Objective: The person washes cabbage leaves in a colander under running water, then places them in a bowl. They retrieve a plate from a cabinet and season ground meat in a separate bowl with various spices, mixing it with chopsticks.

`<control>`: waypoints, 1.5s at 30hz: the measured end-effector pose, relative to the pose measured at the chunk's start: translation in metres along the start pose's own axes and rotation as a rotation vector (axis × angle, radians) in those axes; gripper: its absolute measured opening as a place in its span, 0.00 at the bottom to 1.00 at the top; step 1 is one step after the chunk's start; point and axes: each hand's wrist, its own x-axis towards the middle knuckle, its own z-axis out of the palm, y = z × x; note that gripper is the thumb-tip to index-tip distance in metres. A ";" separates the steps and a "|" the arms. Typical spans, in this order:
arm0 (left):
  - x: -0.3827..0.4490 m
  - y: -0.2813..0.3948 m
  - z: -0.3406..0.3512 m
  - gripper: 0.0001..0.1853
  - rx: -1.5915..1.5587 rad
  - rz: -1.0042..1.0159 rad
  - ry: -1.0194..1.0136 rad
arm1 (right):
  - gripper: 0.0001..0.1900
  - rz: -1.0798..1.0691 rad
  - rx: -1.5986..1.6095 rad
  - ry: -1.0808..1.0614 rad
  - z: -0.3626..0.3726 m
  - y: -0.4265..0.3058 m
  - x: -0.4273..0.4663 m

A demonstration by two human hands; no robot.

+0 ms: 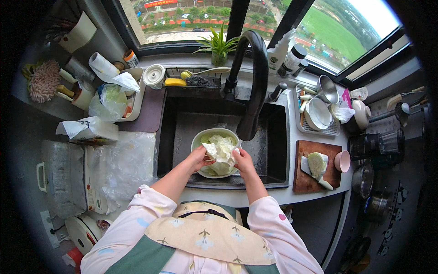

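Observation:
A pale cabbage leaf (pixel 221 149) is held between my two hands over a white bowl (pixel 197 138). My left hand (pixel 197 159) grips the leaf's left edge, and my right hand (pixel 244 161) pinches its right side. More cabbage leaves (pixel 219 169) lie in the bowl beneath, partly covered by the held leaf. The bowl stands in a dark sink (pixel 191 118). Just above and to the right of the bowl hangs the spout of a black faucet (pixel 247 126). Whether water is in the bowl, I cannot tell.
On the right, a wooden cutting board (pixel 301 181) carries a cut cabbage piece (pixel 317 165) and a knife (pixel 324 183), beside a pink bowl (pixel 342 161). Behind it, a drying rack (pixel 328 131) holds metal bowls. Plastic wrapping (pixel 125 164) covers the left counter, near a tissue pack (pixel 97 129).

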 end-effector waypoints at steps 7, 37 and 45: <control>0.002 -0.003 0.000 0.24 0.034 0.052 0.110 | 0.22 -0.525 -0.769 0.128 0.004 0.008 0.011; 0.022 -0.007 -0.025 0.40 1.516 0.284 0.378 | 0.36 -0.688 -1.189 -0.059 0.011 0.022 0.066; 0.007 0.000 -0.014 0.34 1.532 0.417 0.317 | 0.42 -1.045 -1.266 -0.265 -0.010 0.055 0.112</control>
